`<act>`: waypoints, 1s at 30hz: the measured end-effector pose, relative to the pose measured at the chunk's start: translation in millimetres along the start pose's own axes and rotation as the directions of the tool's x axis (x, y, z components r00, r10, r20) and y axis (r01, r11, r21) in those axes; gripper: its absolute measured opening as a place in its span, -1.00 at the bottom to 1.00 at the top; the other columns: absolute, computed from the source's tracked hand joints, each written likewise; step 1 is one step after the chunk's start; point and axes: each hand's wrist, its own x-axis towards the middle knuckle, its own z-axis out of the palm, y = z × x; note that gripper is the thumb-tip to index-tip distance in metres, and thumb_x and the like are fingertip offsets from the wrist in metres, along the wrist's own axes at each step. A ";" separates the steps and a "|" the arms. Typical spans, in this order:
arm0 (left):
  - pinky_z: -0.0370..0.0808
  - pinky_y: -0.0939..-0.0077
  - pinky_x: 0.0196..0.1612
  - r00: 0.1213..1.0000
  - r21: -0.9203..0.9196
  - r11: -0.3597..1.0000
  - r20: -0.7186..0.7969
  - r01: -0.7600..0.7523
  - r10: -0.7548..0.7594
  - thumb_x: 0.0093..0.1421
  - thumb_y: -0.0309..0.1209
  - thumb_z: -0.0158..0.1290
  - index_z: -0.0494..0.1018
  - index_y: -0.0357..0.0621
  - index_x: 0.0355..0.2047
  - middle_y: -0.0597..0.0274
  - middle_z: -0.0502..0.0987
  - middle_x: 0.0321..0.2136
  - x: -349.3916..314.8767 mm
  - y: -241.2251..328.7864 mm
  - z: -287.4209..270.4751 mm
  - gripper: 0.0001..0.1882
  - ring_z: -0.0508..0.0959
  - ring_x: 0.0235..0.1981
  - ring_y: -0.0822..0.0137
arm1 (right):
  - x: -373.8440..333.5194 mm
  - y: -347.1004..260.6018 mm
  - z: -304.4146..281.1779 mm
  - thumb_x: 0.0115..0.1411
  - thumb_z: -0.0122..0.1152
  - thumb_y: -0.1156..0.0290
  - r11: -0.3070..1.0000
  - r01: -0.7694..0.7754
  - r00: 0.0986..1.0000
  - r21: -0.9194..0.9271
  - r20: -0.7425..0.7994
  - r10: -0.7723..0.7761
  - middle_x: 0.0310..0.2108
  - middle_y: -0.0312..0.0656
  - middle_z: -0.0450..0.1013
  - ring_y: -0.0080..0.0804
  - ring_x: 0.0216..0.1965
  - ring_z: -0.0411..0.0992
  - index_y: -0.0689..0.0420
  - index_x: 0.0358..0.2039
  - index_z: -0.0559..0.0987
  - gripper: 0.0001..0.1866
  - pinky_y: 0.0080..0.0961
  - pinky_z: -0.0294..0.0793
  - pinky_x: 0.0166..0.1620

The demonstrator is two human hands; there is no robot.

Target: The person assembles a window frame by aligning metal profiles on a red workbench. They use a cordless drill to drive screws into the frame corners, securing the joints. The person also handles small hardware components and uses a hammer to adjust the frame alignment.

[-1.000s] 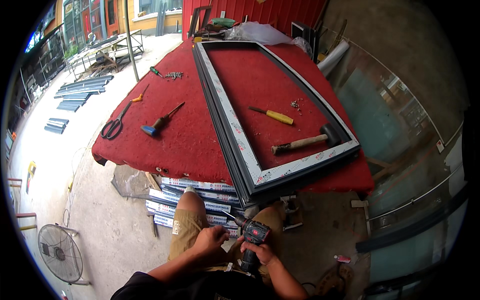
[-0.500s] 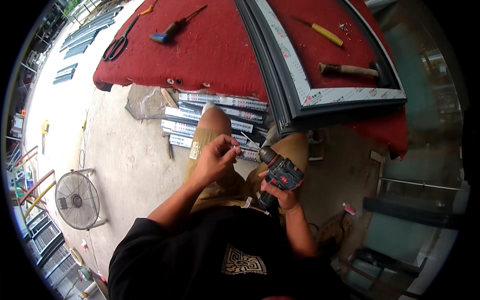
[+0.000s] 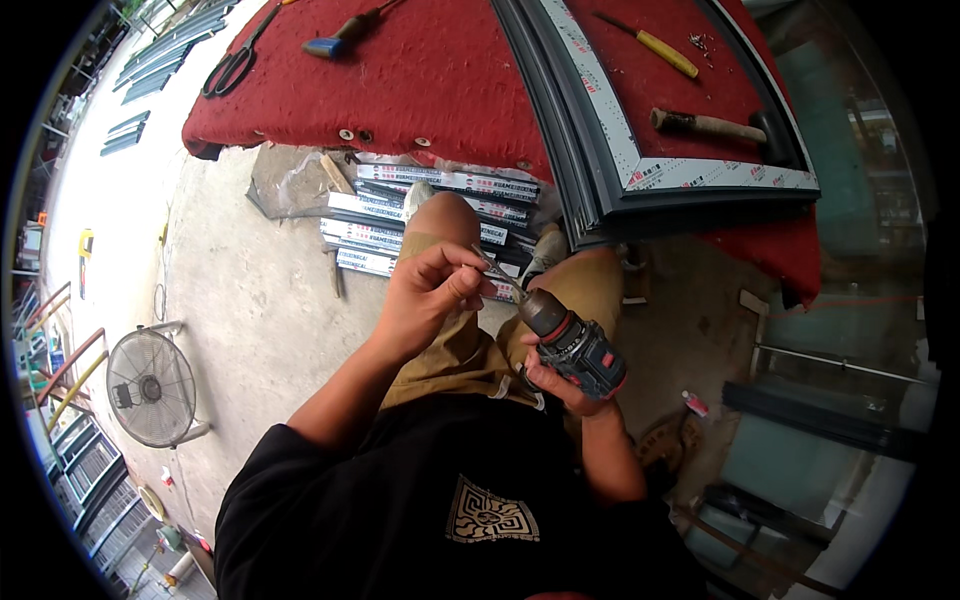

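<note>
Two hands full — left hand (image 3: 428, 295) pinching a bit (image 3: 492, 268), right hand (image 3: 560, 375) around a drill (image 3: 575, 345) — above white-labelled bars (image 3: 400, 215).

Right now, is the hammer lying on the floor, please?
No, the hammer lies on the red table, inside the frame.

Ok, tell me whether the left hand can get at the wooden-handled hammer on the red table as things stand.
Probably not: the left hand pinches a thin metal bit at the dark cordless drill, and the wooden-handled hammer lies far across, beyond the grey frame.
</note>
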 end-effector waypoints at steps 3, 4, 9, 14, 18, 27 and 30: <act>0.64 0.51 -0.11 0.999 -0.045 0.998 -0.008 0.039 -0.040 0.53 -0.36 0.19 0.56 -0.23 0.00 0.18 0.73 -0.24 0.9 5.2 0.5 -0.81 0.70 -0.22 0.40 | 1.6 -2.5 2.5 0.29 0.50 0.57 0.999 -0.005 1.000 -0.049 -0.017 0.004 -0.26 -0.38 0.62 -0.60 -0.22 0.57 0.21 0.14 0.68 -0.60 -0.51 0.57 -0.07; 0.64 0.50 -0.11 0.999 -0.046 0.998 -0.001 0.038 -0.038 0.53 -0.37 0.18 0.56 -0.23 0.01 0.18 0.72 -0.23 2.6 5.6 0.8 -0.81 0.71 -0.22 0.39 | 3.0 -2.8 4.2 0.27 0.52 0.57 0.996 0.002 0.999 -0.084 -0.037 -0.005 -0.27 -0.36 0.63 -0.58 -0.23 0.59 0.20 0.09 0.69 -0.63 -0.49 0.59 -0.08; 0.61 0.50 -0.10 0.995 -0.048 0.994 -0.015 0.103 -0.103 0.56 -0.39 0.14 0.54 -0.21 0.04 0.21 0.69 -0.20 1.6 -2.1 6.6 -0.83 0.68 -0.21 0.42 | 6.4 2.4 7.7 0.22 0.59 0.49 0.980 -0.010 0.996 -0.200 -0.085 -0.007 -0.29 -0.32 0.67 -0.48 -0.26 0.62 0.16 -0.09 0.71 -0.73 -0.42 0.63 -0.13; 0.53 0.59 -0.12 0.977 -0.031 0.978 0.064 0.205 -0.203 0.62 -0.41 -0.01 0.54 -0.20 0.05 0.36 0.55 -0.26 -6.4 -14.0 8.3 -0.82 0.57 -0.26 0.51 | 9.3 1.8 15.0 0.18 0.66 0.37 0.947 -0.048 0.995 -0.317 -0.103 0.016 -0.30 -0.29 0.67 -0.39 -0.28 0.63 0.15 -0.07 0.66 -0.62 -0.38 0.65 -0.15; 0.48 0.60 -0.15 0.963 -0.048 0.962 0.016 0.268 -0.268 0.59 -0.45 -0.05 0.52 -0.16 0.02 0.38 0.53 -0.25 -22.0 -28.9 7.6 -0.84 0.55 -0.28 0.52 | 21.8 -17.2 19.1 0.15 0.65 0.43 0.859 0.066 0.998 -0.507 0.020 -0.066 -0.20 -0.23 0.69 -0.35 -0.21 0.66 0.17 0.08 0.63 -0.49 -0.38 0.66 -0.08; 0.54 0.54 0.04 0.935 -0.122 0.930 -0.037 0.346 -0.352 0.45 -0.62 -0.01 0.42 -0.18 0.23 0.29 0.55 -0.02 -37.9 -41.9 -0.8 -0.64 0.57 -0.01 0.44 | 46.6 0.5 41.2 0.15 0.65 0.53 0.917 0.086 0.988 -0.390 -0.084 -0.129 -0.10 -0.25 0.69 -0.50 -0.08 0.66 0.19 0.21 0.59 -0.39 -0.46 0.66 0.03; 0.56 0.44 0.19 0.947 -0.103 0.941 0.018 0.321 -0.321 0.38 -0.70 0.04 0.33 -0.17 0.39 0.21 0.52 0.16 -40.2 -34.0 5.2 -0.42 0.56 0.14 0.34 | 46.8 15.0 42.3 0.19 0.63 0.52 0.984 -0.007 0.997 -0.179 -0.075 -0.007 0.01 -0.18 0.67 -0.48 -0.02 0.66 0.22 0.31 0.51 -0.31 -0.45 0.66 0.06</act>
